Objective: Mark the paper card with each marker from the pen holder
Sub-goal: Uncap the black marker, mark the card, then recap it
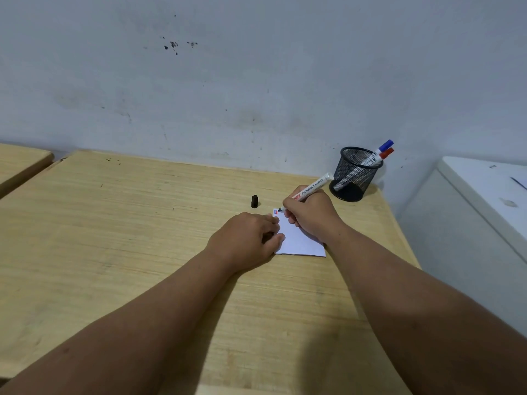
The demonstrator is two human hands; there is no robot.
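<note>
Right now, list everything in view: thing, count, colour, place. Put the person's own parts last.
paper card: one, white, with a blue and a red mark at its far left corner, flat on the desk under both hands
held marker: one, white barrel, uncapped, dark tip at the card's far corner
cap: one, black, upright on the desk, left of and beyond the card
pen holder: one, black mesh, far right corner of the desk
capped markers: two, one blue cap and one red, leaning in the pen holder
desk: one, light wood, against the wall
second table: one, light wood, far left
white unit: one, right edge
left hand: one, pressing the card's left edge
right hand: one, gripping the held marker
</note>
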